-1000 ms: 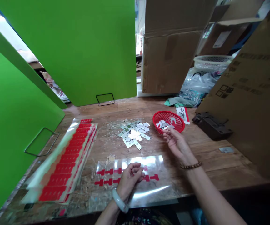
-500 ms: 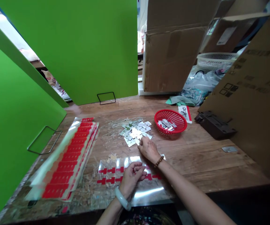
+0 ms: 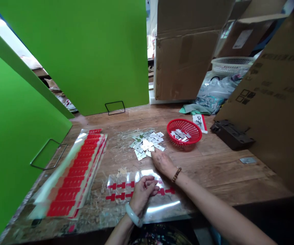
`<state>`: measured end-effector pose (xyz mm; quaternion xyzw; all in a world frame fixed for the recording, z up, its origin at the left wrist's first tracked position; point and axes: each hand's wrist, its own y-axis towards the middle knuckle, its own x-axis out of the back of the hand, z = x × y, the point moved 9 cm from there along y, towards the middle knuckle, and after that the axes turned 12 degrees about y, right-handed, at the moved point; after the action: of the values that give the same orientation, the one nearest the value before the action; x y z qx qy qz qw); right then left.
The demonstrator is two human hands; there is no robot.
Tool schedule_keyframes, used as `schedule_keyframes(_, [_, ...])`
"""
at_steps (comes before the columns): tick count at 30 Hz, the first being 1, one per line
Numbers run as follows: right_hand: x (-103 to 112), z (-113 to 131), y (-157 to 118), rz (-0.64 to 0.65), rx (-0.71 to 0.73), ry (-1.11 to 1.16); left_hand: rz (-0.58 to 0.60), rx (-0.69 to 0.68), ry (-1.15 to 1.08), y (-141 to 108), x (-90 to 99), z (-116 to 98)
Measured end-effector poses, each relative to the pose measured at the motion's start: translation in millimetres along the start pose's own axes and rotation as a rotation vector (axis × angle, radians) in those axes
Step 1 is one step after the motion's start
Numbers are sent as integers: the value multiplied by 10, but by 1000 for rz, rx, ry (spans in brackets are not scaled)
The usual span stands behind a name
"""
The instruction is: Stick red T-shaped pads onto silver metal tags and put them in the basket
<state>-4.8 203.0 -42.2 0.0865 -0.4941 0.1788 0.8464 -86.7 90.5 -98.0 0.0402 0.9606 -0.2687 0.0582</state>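
Over a clear plastic sheet [image 3: 162,208] with rows of red T-shaped stickers [image 3: 120,185], my left hand [image 3: 144,192] rests with fingers curled and thumb and fingertips drawn together. Whatever it may pinch is hidden. My right hand [image 3: 163,162] is at the near edge of a loose pile of small silver metal plates [image 3: 147,144]. Its fingers are bent closed, and the fingertips touch the plates there; a grip on one cannot be made out. A red plastic basket [image 3: 196,139], holding more such plates [image 3: 180,135], stands beyond my right hand.
Stacked sheets of red stickers [image 3: 72,173] lie at the left. Green panels [image 3: 85,51] and cardboard boxes [image 3: 182,64] border the table. A dark metal block [image 3: 231,134], a printed card [image 3: 200,123] and one flat plate [image 3: 248,160] lie on the right.
My right hand has shifted slightly at the pile's near edge, its wrist and forearm moving a little to the right. My left hand stays in place. The view has moved slightly.
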Motion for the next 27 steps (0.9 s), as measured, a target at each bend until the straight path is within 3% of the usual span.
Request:
schedule_keyframes(7, [-30, 36, 15, 84, 156, 51, -3, -5, -8, -20, -8, -29])
schedule_keyframes(12, [198, -51, 7, -12, 153, 197, 4, -22, 15, -28, -19, -57])
schedule_keyframes(16, [342, -111, -174, -103, 118, 352, -17, 1, 15, -51, -16, -86])
schedule_keyframes(18, [310, -132, -335, -125, 56, 564, -42, 15, -21, -73, -26, -125])
schedule_keyframes(22, [-40, -108, -701, -118, -218, 1317, -56, -43, -127, -111, -117, -301])
schedule_keyframes(24, [-194, -30, -853, -133, -307, 1481, -48, -99, -160, -120, -159, -395])
schedule_keyframes(27, [-255, -41, -1025, -208, -325, 1483, -58, -118, -174, -114, -152, -434])
